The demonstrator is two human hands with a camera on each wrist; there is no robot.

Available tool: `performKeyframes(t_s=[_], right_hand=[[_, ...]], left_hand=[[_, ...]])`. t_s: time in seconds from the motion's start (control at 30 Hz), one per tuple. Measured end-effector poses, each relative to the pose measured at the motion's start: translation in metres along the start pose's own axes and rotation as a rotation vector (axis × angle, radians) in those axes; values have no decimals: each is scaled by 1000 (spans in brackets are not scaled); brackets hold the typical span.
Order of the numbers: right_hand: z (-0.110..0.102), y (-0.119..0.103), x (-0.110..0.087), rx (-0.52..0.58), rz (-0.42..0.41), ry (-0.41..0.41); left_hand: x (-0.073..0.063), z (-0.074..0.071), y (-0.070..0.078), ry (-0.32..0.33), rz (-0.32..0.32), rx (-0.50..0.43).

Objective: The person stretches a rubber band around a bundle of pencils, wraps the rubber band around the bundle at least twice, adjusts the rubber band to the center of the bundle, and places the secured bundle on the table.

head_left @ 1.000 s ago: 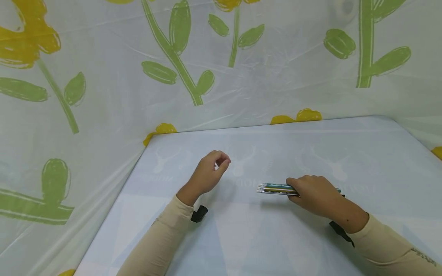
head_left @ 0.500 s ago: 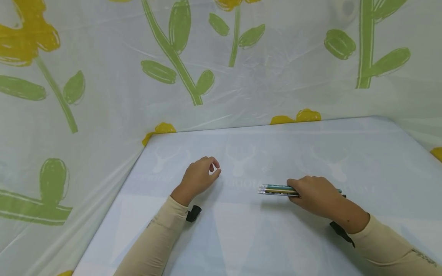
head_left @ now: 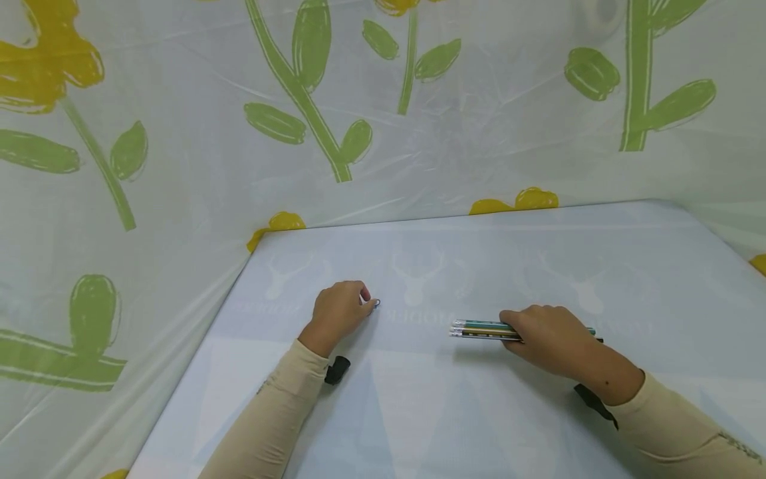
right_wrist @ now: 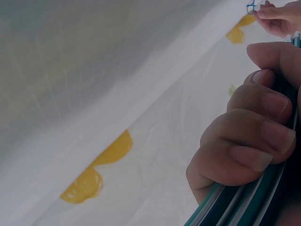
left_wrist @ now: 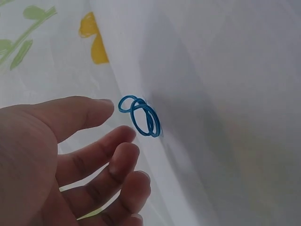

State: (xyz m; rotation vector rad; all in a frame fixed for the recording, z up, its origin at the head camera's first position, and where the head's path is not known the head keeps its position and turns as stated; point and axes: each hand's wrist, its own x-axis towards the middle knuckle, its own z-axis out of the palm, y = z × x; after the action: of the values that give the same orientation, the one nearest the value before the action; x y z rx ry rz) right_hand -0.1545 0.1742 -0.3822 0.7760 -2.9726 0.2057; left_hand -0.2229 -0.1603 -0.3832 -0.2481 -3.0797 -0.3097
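A bundle of several pencils (head_left: 479, 330) with green, gold and black barrels sticks out from my right hand (head_left: 547, 336), which grips it a little above the table. The pencils' white eraser ends point left. In the right wrist view, my curled fingers (right_wrist: 251, 136) wrap around the barrels. Left of the pencils, my left hand (head_left: 341, 313) is low over the table. Just beyond its fingertips is a small blue looped band, seemingly a rubber band (left_wrist: 143, 117). In the left wrist view, thumb and index finger stand apart, with a gap between them and the band.
The table (head_left: 431, 399) has a pale cover with faint deer-head prints. Behind it and on its left hangs a white curtain (head_left: 197, 133) with green and yellow flowers. A black strap (head_left: 338, 370) sits at the left wrist.
My left hand has moved left and down, away from the pencils. The small band now shows at its fingertips. My right hand and the pencils have hardly moved.
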Motion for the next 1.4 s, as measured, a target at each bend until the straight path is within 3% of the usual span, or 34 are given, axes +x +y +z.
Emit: performKeyframes(t_s=[0.33, 1.4], right_hand=[[0, 0, 0, 2, -6, 6], [0, 1, 0, 8, -17, 4]], left_hand=[[0, 2, 0, 8, 37, 19], [-1, 4, 1, 2, 72, -38]])
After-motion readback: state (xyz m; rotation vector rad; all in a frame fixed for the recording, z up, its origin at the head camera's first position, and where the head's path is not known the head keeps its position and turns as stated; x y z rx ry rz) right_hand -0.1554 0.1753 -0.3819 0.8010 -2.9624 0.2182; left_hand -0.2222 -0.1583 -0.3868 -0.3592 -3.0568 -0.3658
